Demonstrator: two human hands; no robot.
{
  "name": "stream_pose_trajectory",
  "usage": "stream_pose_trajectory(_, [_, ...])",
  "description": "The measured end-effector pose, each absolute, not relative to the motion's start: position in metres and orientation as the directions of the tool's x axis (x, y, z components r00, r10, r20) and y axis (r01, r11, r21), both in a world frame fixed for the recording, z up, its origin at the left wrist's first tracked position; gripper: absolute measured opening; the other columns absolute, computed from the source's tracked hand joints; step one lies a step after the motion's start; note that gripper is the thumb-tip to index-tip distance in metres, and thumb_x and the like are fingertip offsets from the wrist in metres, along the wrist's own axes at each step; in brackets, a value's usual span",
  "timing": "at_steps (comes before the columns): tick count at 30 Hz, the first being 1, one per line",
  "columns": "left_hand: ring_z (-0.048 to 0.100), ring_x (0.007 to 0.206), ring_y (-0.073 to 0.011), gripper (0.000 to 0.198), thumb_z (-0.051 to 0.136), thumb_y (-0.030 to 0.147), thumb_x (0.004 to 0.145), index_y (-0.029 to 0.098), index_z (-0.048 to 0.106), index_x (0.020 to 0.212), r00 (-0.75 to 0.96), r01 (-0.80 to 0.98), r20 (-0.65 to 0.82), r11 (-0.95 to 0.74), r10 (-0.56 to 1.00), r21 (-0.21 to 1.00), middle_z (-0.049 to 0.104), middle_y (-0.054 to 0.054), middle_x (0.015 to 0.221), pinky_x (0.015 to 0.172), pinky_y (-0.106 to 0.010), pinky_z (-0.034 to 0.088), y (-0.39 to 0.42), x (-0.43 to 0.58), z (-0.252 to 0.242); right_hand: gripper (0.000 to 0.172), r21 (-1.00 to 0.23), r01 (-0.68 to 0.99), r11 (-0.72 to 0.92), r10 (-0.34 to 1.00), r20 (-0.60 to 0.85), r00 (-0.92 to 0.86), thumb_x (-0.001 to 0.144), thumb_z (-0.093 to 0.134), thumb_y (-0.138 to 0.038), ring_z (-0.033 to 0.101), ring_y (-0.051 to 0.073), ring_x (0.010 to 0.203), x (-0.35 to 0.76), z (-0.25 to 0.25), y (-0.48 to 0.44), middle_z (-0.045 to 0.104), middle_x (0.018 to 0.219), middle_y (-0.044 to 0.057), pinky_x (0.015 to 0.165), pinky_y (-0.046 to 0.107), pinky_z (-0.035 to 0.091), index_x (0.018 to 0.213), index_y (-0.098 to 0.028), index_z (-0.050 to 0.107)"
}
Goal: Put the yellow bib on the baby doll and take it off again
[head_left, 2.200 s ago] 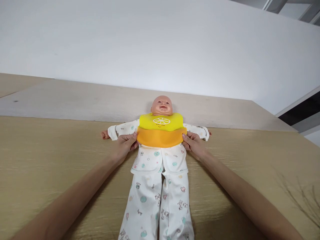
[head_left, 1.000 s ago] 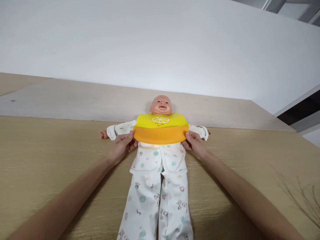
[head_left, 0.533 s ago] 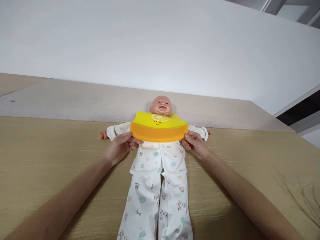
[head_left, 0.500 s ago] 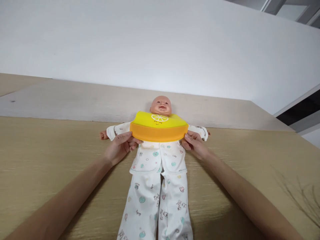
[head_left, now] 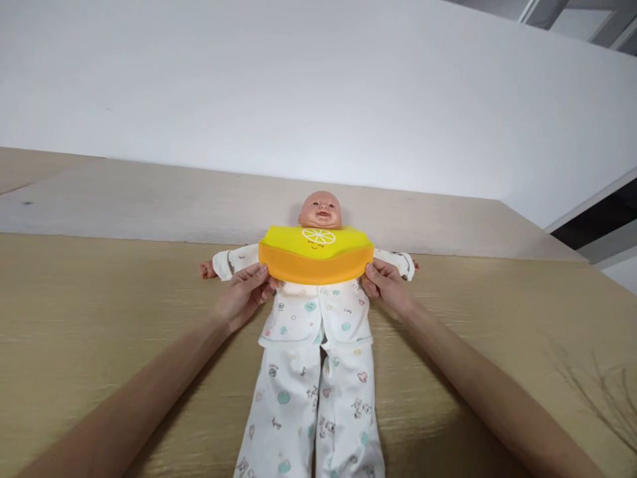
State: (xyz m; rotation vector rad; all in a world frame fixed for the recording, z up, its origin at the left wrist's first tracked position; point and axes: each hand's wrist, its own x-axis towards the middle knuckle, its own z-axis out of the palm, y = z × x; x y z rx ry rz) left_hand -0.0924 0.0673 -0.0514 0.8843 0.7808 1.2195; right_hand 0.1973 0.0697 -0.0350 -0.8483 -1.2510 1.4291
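Observation:
A baby doll (head_left: 321,210) lies on its back, arms spread, in a white patterned jacket (head_left: 303,317) and matching trousers (head_left: 283,405). Across its chest is a yellow bib (head_left: 343,240) with a white citrus slice, a smiling face and an orange catch pocket (head_left: 318,267). My left hand (head_left: 246,292) pinches the pocket's left corner between thumb and fingers. At the right corner, my right hand (head_left: 385,284) grips the pocket in the same way. The bib's neck part is hidden from view.
The doll rests on a wood-grain surface (head_left: 124,312) with a paler strip (head_left: 164,202) behind its head. A white wall (head_left: 298,86) rises at the back. Thin branch-like lines (head_left: 597,392) show at the lower right.
The bib's upper edge has flattened and dropped slightly, and its yellow front bends more at the pocket. Both hands keep hold, with the left hand shifting a little. The doll stays put.

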Motion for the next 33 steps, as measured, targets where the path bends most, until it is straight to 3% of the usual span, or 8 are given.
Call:
stream_pose_trajectory(12, [0.038,0.045,-0.0049,0.043,0.084,0.046,0.068,0.013,0.059,0.059,0.195,-0.383,-0.066,0.138,0.979,0.913,0.052,0.002,0.051,0.043,-0.016,0.03,0.068,-0.087,-0.051,0.047,-0.973,-0.227,0.036,0.968,0.09,-0.232,0.085,0.068,-0.053,0.022,0.003,0.042,0.194,-0.049,0.074,0.034,0.047,-0.008,0.044,0.022,0.013,0.069,-0.017,0.043])
stream_pose_trajectory(22, [0.033,0.043,-0.0055,0.052,0.076,0.055,0.074,0.014,0.054,0.052,0.211,-0.271,-0.104,0.161,0.972,0.949,0.047,0.001,0.046,0.043,-0.02,0.023,0.067,-0.088,-0.053,0.053,-0.992,-0.126,0.008,0.982,0.031,-0.185,0.075,0.072,-0.06,0.018,0.003,0.042,0.189,-0.037,0.069,0.029,0.045,-0.01,0.044,0.022,0.008,0.068,-0.018,0.04])
stream_pose_trajectory(33, [0.03,0.042,-0.0063,0.043,0.071,0.042,0.08,0.017,0.052,0.052,0.167,-0.189,-0.123,0.154,0.978,0.97,0.047,0.002,0.044,0.043,-0.022,0.019,0.066,-0.085,-0.054,0.048,-1.0,0.008,0.006,0.987,0.005,-0.162,0.073,0.07,-0.056,0.021,0.004,0.045,0.189,-0.036,0.069,0.027,0.049,-0.009,0.046,0.023,0.01,0.067,-0.018,0.042])
